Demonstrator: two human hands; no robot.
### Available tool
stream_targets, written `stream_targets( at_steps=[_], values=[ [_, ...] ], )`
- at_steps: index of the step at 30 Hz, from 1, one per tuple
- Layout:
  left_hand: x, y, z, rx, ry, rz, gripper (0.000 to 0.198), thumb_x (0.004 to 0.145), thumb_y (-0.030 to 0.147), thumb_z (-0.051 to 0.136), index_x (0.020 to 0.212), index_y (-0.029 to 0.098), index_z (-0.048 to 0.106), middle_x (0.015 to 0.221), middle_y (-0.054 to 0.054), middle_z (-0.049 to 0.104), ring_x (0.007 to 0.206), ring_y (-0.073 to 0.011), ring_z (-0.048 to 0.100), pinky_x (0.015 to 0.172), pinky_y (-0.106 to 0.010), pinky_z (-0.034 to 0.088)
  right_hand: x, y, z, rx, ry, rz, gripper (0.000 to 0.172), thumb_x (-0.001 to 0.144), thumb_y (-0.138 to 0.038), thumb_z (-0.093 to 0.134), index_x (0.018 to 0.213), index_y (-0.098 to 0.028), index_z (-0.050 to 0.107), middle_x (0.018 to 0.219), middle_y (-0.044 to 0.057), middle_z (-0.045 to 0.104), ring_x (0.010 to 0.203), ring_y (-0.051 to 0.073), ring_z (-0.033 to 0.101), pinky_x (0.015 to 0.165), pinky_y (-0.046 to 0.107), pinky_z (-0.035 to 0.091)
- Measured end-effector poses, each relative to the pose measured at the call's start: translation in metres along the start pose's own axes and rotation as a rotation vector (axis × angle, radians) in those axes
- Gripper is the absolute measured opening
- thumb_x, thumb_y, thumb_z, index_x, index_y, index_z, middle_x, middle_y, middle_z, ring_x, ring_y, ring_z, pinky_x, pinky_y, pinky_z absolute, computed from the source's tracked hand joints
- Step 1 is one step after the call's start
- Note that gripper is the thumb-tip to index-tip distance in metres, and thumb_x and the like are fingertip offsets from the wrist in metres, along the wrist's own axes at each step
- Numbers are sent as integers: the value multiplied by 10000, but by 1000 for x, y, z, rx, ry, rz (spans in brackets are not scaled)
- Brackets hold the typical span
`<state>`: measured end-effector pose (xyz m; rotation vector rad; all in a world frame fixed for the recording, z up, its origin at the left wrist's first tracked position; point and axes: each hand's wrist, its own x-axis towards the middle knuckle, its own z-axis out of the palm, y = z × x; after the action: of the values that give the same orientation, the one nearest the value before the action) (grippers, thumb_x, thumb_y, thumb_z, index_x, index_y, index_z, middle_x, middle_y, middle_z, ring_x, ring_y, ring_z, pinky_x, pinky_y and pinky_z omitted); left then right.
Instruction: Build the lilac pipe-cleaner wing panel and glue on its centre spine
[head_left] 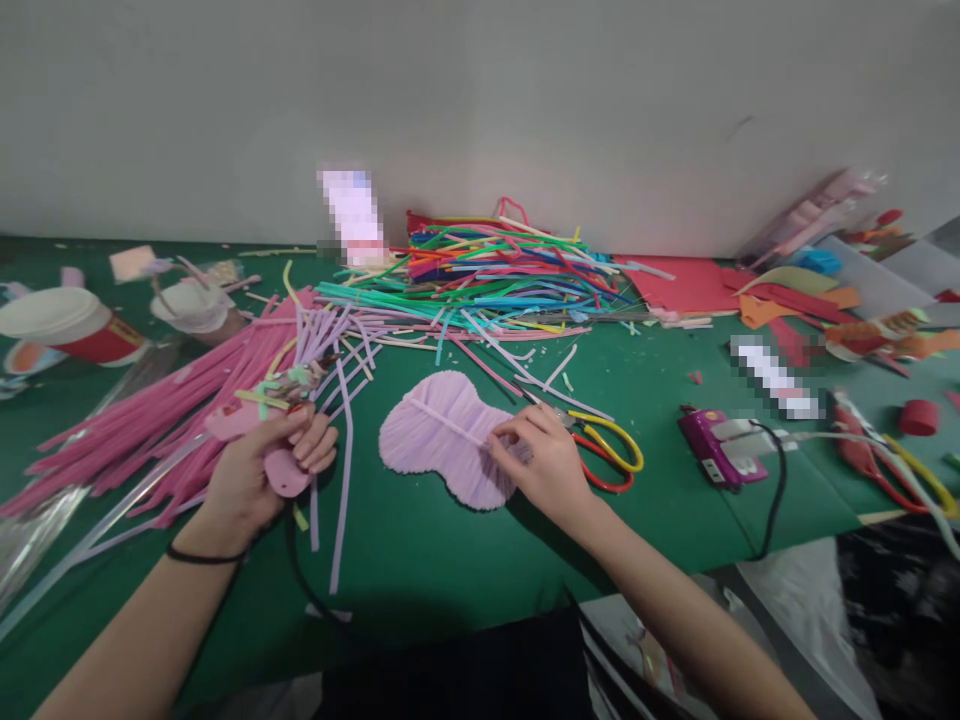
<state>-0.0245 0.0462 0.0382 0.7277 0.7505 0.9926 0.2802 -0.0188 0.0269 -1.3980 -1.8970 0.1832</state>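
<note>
A pink hot glue gun (287,474) is wrapped in my left hand (259,470), with a clear glue stick (161,485) trailing from its back and a dark cord hanging below. Bits of dried glue and pipe-cleaner scraps surround its tip, so the nozzle is hard to make out. A lilac peanut-shaped piece (442,430), covered in rows of pipe cleaner, lies on the green table. One raised strip runs lengthwise along it. My right hand (544,460) pinches this piece at its right side; the fingers hide that edge. Scissors with yellow and red handles (611,450) lie just behind the right hand.
Pink pipe cleaners (187,405) fill the left, near a lidded paper cup (71,325). A multicoloured pipe-cleaner heap (502,270) lies against the wall. Right are red sheets (679,285), a purple power adapter (720,448) with plugs and cables, and more scissors (889,465).
</note>
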Motion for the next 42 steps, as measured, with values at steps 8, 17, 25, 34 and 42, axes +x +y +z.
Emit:
stream_targets(
  at_steps=[8, 17, 25, 34, 42],
  values=[
    [-1, 2, 6, -2, 31, 6, 270, 741, 115, 662, 555, 158, 472, 472, 20, 415, 436, -99, 374, 405, -217, 385, 2, 2, -5, 57, 71, 35, 67, 888, -252, 617, 881, -202, 661, 781, 25, 606, 778, 179, 551, 766, 352, 455],
    [-1, 1, 3, 13, 25, 3, 274, 774, 103, 598, 543, 157, 461, 486, 9, 414, 443, -103, 376, 410, -222, 383, -4, 1, 6, -147, -176, 23, 119, 872, -279, 617, 827, -188, 680, 786, 52, 616, 816, 207, 540, 764, 354, 440],
    [0, 0, 2, 14, 21, -4, 282, 780, 111, 585, 540, 161, 446, 488, 7, 403, 443, -108, 368, 409, -225, 375, -1, 0, 3, -89, -77, -14, 98, 870, -238, 610, 792, -192, 648, 767, 41, 612, 798, 199, 538, 760, 355, 436],
    [1, 0, 0, 25, 11, 2, 277, 794, 105, 565, 549, 162, 449, 497, 3, 401, 452, -112, 370, 414, -226, 379, -2, 4, -16, 10, 39, 58, 53, 826, -234, 659, 869, -204, 664, 759, 16, 598, 767, 182, 539, 750, 346, 442],
    [1, 1, 1, 23, 23, -3, 270, 778, 84, 572, 548, 158, 453, 497, 6, 394, 447, -108, 373, 416, -231, 385, -5, 4, -3, -116, -188, 44, 121, 849, -306, 643, 796, -200, 668, 736, 33, 596, 776, 199, 526, 767, 363, 438]
  ],
)
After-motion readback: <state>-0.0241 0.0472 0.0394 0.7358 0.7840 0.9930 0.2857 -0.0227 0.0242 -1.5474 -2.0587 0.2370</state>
